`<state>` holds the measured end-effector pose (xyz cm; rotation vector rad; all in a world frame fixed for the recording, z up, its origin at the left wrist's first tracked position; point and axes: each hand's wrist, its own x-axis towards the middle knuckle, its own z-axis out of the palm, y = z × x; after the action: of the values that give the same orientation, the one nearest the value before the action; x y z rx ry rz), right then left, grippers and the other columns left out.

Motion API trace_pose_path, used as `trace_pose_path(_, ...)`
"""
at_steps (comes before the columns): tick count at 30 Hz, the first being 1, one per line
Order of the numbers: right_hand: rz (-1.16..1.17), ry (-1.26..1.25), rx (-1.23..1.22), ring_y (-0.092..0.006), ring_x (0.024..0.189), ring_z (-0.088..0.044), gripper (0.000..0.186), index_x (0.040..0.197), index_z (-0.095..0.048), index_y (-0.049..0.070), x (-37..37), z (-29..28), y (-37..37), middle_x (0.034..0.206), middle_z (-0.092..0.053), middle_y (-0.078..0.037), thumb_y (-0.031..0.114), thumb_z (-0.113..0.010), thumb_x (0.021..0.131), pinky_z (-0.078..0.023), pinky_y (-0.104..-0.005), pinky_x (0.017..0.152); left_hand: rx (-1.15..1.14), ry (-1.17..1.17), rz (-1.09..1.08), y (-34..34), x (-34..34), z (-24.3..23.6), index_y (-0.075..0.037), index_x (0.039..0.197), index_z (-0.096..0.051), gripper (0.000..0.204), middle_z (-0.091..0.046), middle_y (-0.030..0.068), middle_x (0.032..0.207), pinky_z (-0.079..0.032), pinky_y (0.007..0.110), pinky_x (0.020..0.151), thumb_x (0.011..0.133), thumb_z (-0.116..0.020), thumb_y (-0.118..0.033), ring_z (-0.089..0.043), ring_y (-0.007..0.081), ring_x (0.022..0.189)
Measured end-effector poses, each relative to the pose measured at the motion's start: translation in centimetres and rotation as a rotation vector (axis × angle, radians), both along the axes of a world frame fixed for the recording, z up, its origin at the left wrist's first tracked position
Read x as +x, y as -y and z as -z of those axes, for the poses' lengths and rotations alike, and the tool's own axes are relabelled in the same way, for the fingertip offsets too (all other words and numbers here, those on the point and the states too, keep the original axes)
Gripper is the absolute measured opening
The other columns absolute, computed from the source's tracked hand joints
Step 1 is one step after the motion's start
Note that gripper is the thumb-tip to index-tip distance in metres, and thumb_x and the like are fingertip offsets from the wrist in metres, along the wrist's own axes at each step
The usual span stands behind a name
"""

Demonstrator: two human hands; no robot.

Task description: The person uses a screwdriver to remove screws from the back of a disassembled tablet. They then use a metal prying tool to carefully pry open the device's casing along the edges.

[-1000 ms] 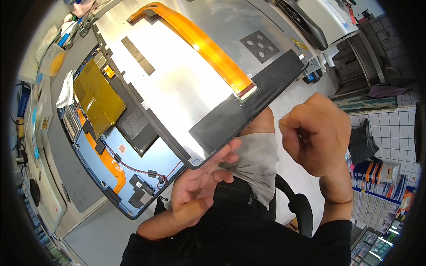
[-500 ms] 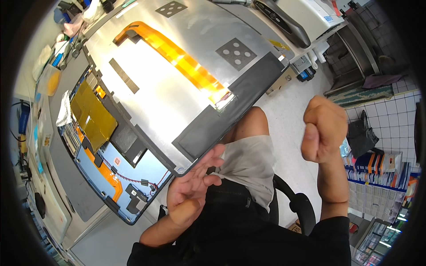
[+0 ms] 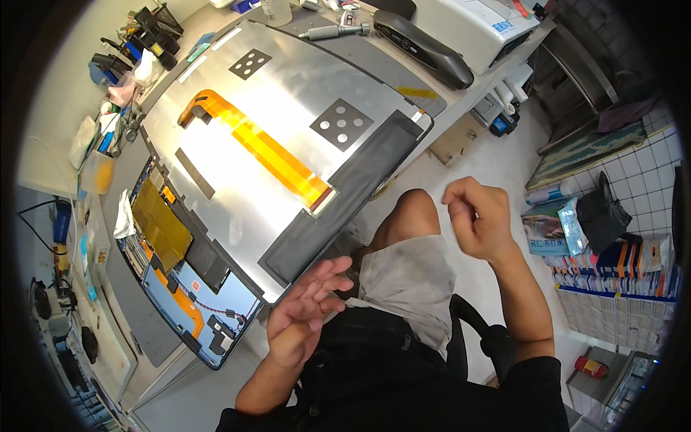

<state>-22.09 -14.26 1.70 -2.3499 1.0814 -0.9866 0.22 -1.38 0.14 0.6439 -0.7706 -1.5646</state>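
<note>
A large display panel (image 3: 237,173) lies metal back up, a wide orange ribbon cable (image 3: 263,147) running across it. It overlaps an opened light-blue device housing (image 3: 248,309), in which a gold-coloured plate (image 3: 164,225) and a narrower orange flex cable (image 3: 183,306) show. My left hand (image 3: 302,309) is palm up beside the panel's near corner, fingers loosely spread and holding nothing. Whether it touches the edge I cannot tell. My right hand (image 3: 479,219) hangs in the air right of my knee, away from the panel, closed in a fist. What it holds, if anything, is hidden.
Behind the panel are a metal screwdriver-like tool (image 3: 335,31), a long black device (image 3: 425,50) and a white box-shaped machine (image 3: 471,29). Pens and tools (image 3: 155,36) crowd the far left. A chair armrest (image 3: 497,342) is near my right elbow.
My view has shifted, so the panel appears smaller and more of the bench's back shows. My right fist has moved left, toward my knee. My left hand remains by the near corner.
</note>
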Motion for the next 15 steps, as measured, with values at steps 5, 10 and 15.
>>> trace_pose_path(5, -0.129, 0.391, 0.537, -0.0034, 0.048, -0.045, 0.017, 0.092, -0.052, 0.002, 1.4, 0.3, -0.1, 0.054, -0.047, 0.002, 0.008, -0.056, 0.077, -0.034, -0.0182, 0.044, 0.017, 0.007, -0.061, -0.3, -0.4, -0.6, 0.004, 0.129, -0.021, 0.076, -0.027, 0.0252, 0.130, -0.038, 0.032, 0.082, 0.057, -0.046, -0.007, -0.041, 0.0286, 0.110)
trace_pose_path(10, -0.305, 0.675, 0.921, -0.0034, 0.057, -0.049, 0.020, 0.099, -0.051, -0.001, 2.5, 0.3, -0.3, 0.069, -0.052, 0.000, 0.006, -0.053, 0.081, -0.042, -0.0159, 0.052, -0.017, -0.054, -0.092, -0.6, -0.7, -1.3, 0.002, 0.130, -0.020, 0.076, -0.023, 0.0243, 0.132, -0.041, 0.035, 0.080, 0.060, -0.049, -0.008, -0.042, 0.0283, 0.110)
trace_pose_path(15, -0.553, 0.779, 1.012, -0.0073, 0.069, -0.053, 0.027, 0.106, -0.046, -0.002, 3.3, 0.1, -0.3, 0.082, -0.055, -0.007, 0.005, -0.053, 0.081, -0.045, -0.0187, 0.061, -0.027, -0.088, -0.099, -0.7, -0.9, -1.7, 0.001, 0.130, -0.021, 0.075, -0.023, 0.0234, 0.133, -0.042, 0.036, 0.079, 0.061, -0.050, -0.008, -0.043, 0.0283, 0.109)
